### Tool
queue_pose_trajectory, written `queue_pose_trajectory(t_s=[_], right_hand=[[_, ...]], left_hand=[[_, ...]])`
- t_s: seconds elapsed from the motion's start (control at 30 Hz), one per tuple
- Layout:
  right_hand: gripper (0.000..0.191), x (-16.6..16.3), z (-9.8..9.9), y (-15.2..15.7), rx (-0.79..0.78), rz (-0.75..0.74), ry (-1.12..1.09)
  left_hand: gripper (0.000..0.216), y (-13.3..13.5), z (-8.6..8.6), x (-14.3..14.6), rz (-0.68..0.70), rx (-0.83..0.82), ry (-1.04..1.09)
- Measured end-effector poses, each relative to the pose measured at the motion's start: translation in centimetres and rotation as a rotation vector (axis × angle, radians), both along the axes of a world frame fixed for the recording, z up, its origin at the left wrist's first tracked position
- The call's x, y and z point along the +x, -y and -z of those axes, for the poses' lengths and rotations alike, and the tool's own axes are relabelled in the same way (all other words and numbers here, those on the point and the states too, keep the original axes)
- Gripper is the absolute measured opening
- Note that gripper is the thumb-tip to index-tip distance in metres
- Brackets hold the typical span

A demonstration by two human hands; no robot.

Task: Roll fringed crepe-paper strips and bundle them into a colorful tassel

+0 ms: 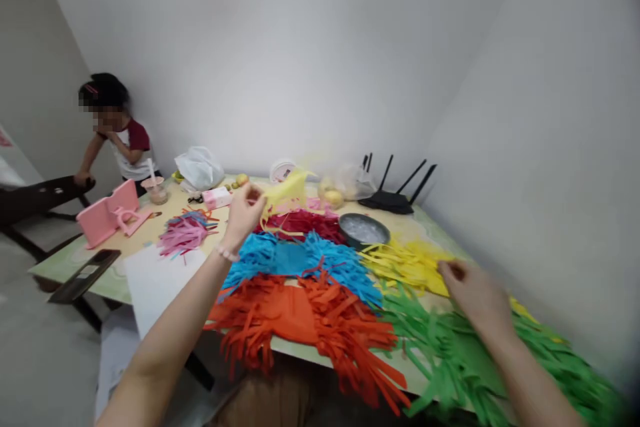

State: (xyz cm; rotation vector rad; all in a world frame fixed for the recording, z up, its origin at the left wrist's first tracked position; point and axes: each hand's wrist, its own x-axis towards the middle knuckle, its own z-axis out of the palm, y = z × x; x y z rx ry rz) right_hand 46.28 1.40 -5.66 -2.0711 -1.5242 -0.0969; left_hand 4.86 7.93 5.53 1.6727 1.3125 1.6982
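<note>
My left hand [246,210] is raised over the far part of the table, its fingers pinched on a thin yellow tissue-paper piece [290,190] that is blurred in the air. My right hand [475,297] is closed at the edge of the yellow fringed paper [415,267] lying on the right side. Beneath that forearm spreads green fringed paper [465,347]. In front of me lies orange fringed paper [293,313], with blue fringed paper [290,259] behind it. Farther back is dark red fringed paper [305,223], partly hidden by the raised yellow piece.
A grey bowl [364,229] stands beside the blue fringe. Behind are a black router [386,201] and a white plastic bag [200,168]. Pink fringe [185,233], a pink stand [110,213] and a drink cup [156,191] are leftward. A person [123,140] stands by a chair [45,197].
</note>
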Motion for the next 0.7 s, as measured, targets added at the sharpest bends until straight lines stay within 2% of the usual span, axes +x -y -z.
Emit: queue_pose_trajectory(t_s=[0.07, 0.1, 0.17, 0.23, 0.3, 0.37, 0.43, 0.5, 0.57, 0.7], right_hand=[[0.028, -6.8, -2.1, 2.3, 0.183, -0.182, -0.007], [0.032, -10.7, -3.2, 3.6, 0.381, -0.394, -0.025], [0.04, -18.2, -5.1, 5.7, 0.566, -0.714, -0.005], [0.049, -23.9, -6.2, 6.9, 0.589, -0.837, 0.054], [0.045, -27.0, -6.5, 7.2, 0.542, -0.868, 0.102], [0.036, -27.7, -6.4, 7.3, 0.448, -0.887, 0.101], [0.031, -27.2, -6.7, 7.7, 0.308, -0.926, 0.022], [0.031, -26.3, -7.6, 8.5, 0.174, -0.969, -0.113], [0.03, -25.4, -8.8, 9.3, 0.107, -0.997, -0.236], [0.025, -24.0, -10.0, 10.6, 0.018, -0.987, -0.327]], left_hand=[[0.005, 4.0, 0.9, -0.8, 0.066, 0.013, -0.128], [0.007, 5.9, 1.4, -0.9, 0.087, 0.023, -0.213], [0.011, 9.1, 2.0, -1.2, 0.115, 0.034, -0.399], [0.014, 11.7, 2.5, -1.8, 0.145, 0.019, -0.551], [0.015, 13.6, 2.7, -3.0, 0.171, -0.013, -0.614], [0.013, 14.7, 2.8, -4.4, 0.187, -0.034, -0.621], [0.016, 15.1, 2.9, -5.8, 0.23, -0.049, -0.571], [0.027, 15.0, 3.0, -6.7, 0.322, -0.065, -0.495], [0.031, 14.6, 3.4, -7.2, 0.417, -0.095, -0.446], [0.017, 14.0, 4.1, -7.1, 0.612, -0.254, -0.316]])
